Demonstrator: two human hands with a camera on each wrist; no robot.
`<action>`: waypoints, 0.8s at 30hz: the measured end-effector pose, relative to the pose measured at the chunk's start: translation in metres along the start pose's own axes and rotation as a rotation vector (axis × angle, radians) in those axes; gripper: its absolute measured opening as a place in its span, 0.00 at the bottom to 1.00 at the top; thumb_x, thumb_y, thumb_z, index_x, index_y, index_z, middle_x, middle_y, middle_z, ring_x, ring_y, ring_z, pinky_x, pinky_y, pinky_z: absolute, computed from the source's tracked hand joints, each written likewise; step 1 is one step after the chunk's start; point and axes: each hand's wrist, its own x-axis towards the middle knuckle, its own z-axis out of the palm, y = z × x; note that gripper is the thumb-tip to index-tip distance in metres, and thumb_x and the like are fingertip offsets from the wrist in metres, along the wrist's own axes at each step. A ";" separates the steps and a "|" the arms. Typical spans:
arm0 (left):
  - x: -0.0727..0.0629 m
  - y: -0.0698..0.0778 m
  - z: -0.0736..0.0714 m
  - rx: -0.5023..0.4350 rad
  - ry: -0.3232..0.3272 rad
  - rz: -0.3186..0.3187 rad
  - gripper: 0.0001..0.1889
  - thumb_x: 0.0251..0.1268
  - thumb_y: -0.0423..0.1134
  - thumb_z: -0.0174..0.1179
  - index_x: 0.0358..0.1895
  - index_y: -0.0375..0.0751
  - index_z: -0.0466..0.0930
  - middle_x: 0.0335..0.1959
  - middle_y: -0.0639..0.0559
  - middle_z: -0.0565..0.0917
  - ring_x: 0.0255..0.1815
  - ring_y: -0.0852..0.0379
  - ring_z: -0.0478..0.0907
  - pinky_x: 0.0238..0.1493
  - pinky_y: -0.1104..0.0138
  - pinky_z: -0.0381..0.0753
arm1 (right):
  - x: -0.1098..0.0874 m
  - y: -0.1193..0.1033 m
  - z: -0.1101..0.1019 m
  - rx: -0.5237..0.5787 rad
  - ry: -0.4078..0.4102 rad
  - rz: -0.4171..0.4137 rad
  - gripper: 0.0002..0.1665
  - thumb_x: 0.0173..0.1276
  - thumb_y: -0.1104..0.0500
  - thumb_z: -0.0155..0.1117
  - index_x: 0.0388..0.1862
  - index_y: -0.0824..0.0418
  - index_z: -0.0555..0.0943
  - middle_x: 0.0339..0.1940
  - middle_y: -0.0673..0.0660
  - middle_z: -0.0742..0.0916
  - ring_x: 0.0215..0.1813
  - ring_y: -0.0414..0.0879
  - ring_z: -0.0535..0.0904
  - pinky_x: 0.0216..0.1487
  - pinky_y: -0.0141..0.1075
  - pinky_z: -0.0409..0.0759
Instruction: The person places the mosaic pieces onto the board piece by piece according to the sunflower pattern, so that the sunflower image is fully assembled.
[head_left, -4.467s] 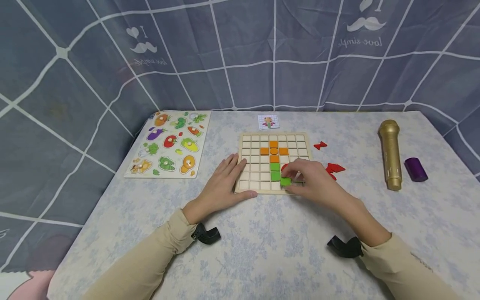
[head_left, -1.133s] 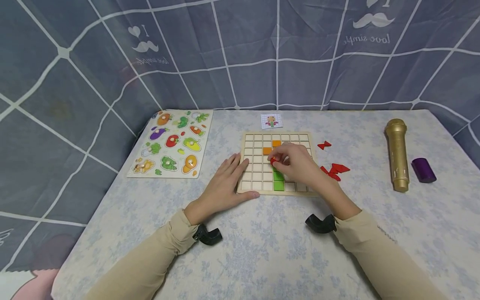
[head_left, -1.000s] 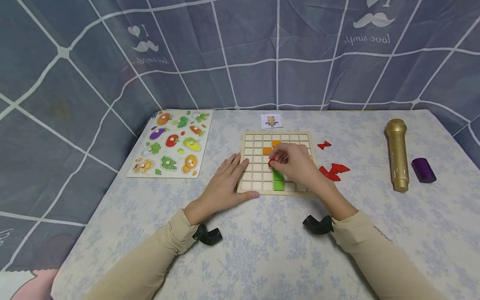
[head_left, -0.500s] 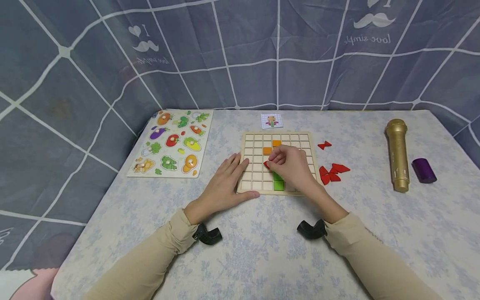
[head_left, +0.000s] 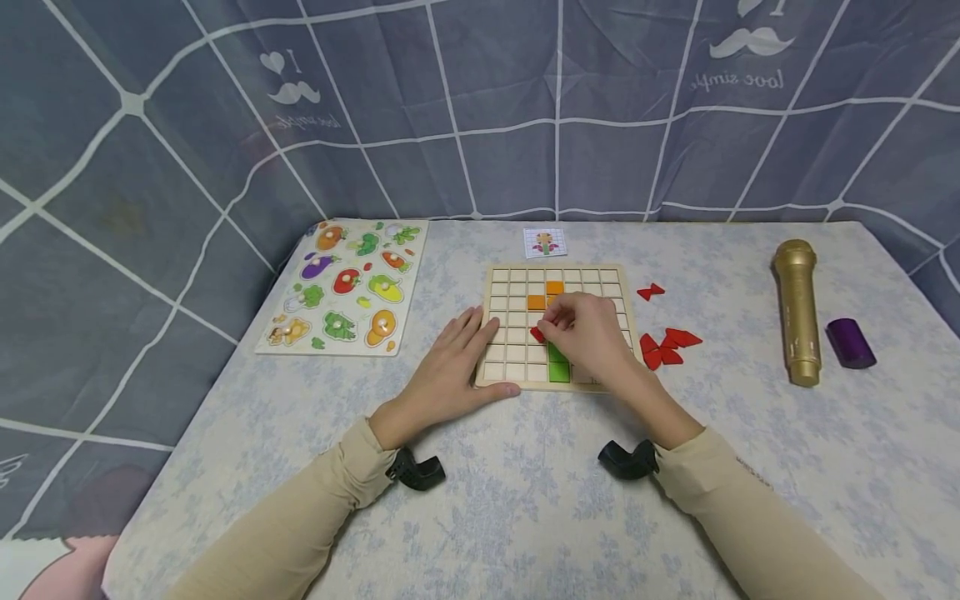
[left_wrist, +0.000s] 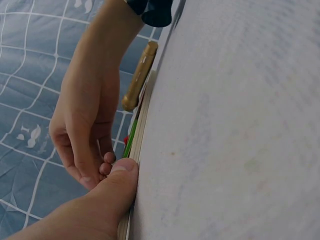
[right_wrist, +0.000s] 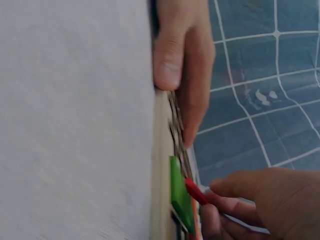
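My left hand (head_left: 442,362) rests on the left side of a wooden grid board (head_left: 495,352), fingers extended over the rim and thumb along its near edge. My right hand (head_left: 592,333) pinches a small red piece (head_left: 537,334) between thumb and fingertips, over the cells just left of the green tiles (head_left: 558,372). In the right wrist view this red piece (right_wrist: 195,191) stands tilted beside a green tile (right_wrist: 181,192). Orange tiles (head_left: 554,287) show higher on the board; my right hand hides several cells. In the left wrist view the pinched piece is mostly hidden.
Loose red pieces (head_left: 660,348) and two small red triangles (head_left: 650,292) lie right of the board. A pattern card (head_left: 544,243) lies behind it. A vegetable puzzle (head_left: 337,287) is at left; a gold microphone (head_left: 797,312) and purple cylinder (head_left: 851,342) are at right.
Earlier my right hand held a green tile; that column now reaches the board's bottom row. It then brought a red piece over the board, shifting it slightly left and nearer. My left hand stayed put.
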 end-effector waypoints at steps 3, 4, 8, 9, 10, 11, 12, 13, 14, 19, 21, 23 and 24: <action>0.001 0.001 0.000 -0.002 -0.012 0.000 0.55 0.64 0.69 0.67 0.85 0.40 0.55 0.86 0.35 0.52 0.89 0.42 0.45 0.88 0.50 0.46 | 0.000 0.001 -0.007 -0.005 -0.066 0.020 0.04 0.68 0.62 0.75 0.36 0.62 0.88 0.28 0.55 0.88 0.33 0.47 0.83 0.37 0.35 0.80; 0.001 0.001 0.001 -0.003 -0.011 0.002 0.55 0.64 0.68 0.67 0.85 0.40 0.55 0.86 0.35 0.52 0.89 0.41 0.45 0.88 0.49 0.46 | -0.001 0.001 -0.009 -0.004 -0.089 0.025 0.04 0.67 0.62 0.76 0.37 0.62 0.88 0.29 0.55 0.88 0.34 0.47 0.83 0.38 0.36 0.81; 0.002 0.001 0.001 -0.007 -0.006 0.007 0.55 0.64 0.68 0.67 0.85 0.39 0.55 0.86 0.34 0.52 0.89 0.41 0.45 0.88 0.48 0.47 | 0.000 0.002 -0.013 -0.008 -0.137 0.019 0.09 0.63 0.64 0.80 0.40 0.64 0.88 0.30 0.56 0.88 0.35 0.48 0.82 0.39 0.38 0.82; 0.002 0.001 0.001 -0.007 -0.003 0.009 0.55 0.64 0.68 0.67 0.85 0.39 0.56 0.86 0.34 0.52 0.89 0.40 0.46 0.88 0.48 0.47 | 0.000 0.002 -0.012 -0.010 -0.138 0.011 0.10 0.63 0.65 0.80 0.40 0.65 0.88 0.30 0.56 0.87 0.35 0.48 0.82 0.40 0.38 0.82; 0.002 0.001 0.001 -0.007 -0.005 0.005 0.55 0.64 0.68 0.67 0.85 0.40 0.55 0.86 0.35 0.52 0.89 0.41 0.45 0.88 0.49 0.47 | 0.000 0.002 -0.012 -0.012 -0.138 0.004 0.10 0.63 0.65 0.80 0.40 0.65 0.87 0.30 0.56 0.88 0.34 0.48 0.82 0.39 0.38 0.82; 0.002 0.001 0.001 -0.007 -0.007 0.002 0.55 0.64 0.68 0.67 0.85 0.40 0.55 0.86 0.35 0.52 0.89 0.41 0.45 0.88 0.49 0.47 | 0.001 0.002 -0.011 -0.019 -0.135 -0.004 0.10 0.63 0.65 0.80 0.40 0.66 0.87 0.30 0.57 0.88 0.34 0.48 0.82 0.39 0.38 0.82; 0.002 0.000 0.001 -0.005 -0.009 -0.002 0.55 0.64 0.68 0.67 0.85 0.40 0.55 0.87 0.36 0.51 0.89 0.42 0.45 0.88 0.50 0.46 | 0.001 0.002 -0.010 -0.025 -0.131 -0.012 0.10 0.63 0.65 0.80 0.40 0.66 0.87 0.30 0.57 0.87 0.34 0.48 0.82 0.39 0.37 0.82; 0.002 0.000 0.001 -0.006 -0.011 -0.006 0.55 0.64 0.68 0.67 0.85 0.41 0.55 0.87 0.36 0.51 0.89 0.42 0.45 0.88 0.50 0.46 | 0.001 0.002 -0.009 -0.030 -0.127 -0.017 0.10 0.63 0.65 0.80 0.39 0.66 0.87 0.30 0.57 0.87 0.34 0.48 0.82 0.38 0.37 0.82; 0.002 0.000 0.001 -0.006 -0.012 -0.009 0.55 0.64 0.69 0.66 0.85 0.41 0.55 0.87 0.37 0.51 0.89 0.42 0.44 0.88 0.50 0.46 | 0.001 0.001 -0.008 -0.035 -0.123 -0.021 0.10 0.63 0.64 0.80 0.39 0.66 0.87 0.29 0.57 0.87 0.33 0.48 0.82 0.38 0.37 0.81; 0.001 0.000 0.000 -0.003 -0.012 -0.010 0.55 0.65 0.69 0.66 0.85 0.41 0.55 0.87 0.37 0.51 0.89 0.42 0.44 0.88 0.50 0.45 | 0.001 0.000 -0.005 -0.051 -0.115 -0.027 0.09 0.63 0.63 0.81 0.37 0.65 0.87 0.27 0.55 0.87 0.31 0.47 0.81 0.36 0.36 0.80; 0.001 -0.001 0.001 -0.002 -0.010 -0.008 0.55 0.65 0.69 0.67 0.85 0.41 0.55 0.87 0.37 0.51 0.89 0.42 0.44 0.88 0.51 0.45 | 0.001 0.000 -0.003 -0.056 -0.116 -0.033 0.08 0.63 0.63 0.81 0.36 0.64 0.88 0.26 0.55 0.87 0.31 0.46 0.80 0.35 0.35 0.80; 0.001 -0.001 0.001 -0.002 -0.010 -0.008 0.55 0.65 0.68 0.67 0.85 0.41 0.55 0.87 0.37 0.51 0.89 0.42 0.45 0.88 0.51 0.45 | 0.001 0.000 -0.002 -0.063 -0.118 -0.039 0.08 0.64 0.63 0.81 0.35 0.63 0.88 0.26 0.54 0.86 0.30 0.46 0.80 0.34 0.35 0.80; 0.001 -0.001 0.001 -0.003 -0.010 -0.009 0.55 0.65 0.68 0.67 0.86 0.41 0.55 0.87 0.37 0.51 0.89 0.42 0.45 0.88 0.51 0.45 | 0.001 -0.001 -0.001 -0.067 -0.119 -0.042 0.08 0.64 0.62 0.80 0.34 0.63 0.87 0.26 0.54 0.86 0.30 0.45 0.80 0.34 0.35 0.79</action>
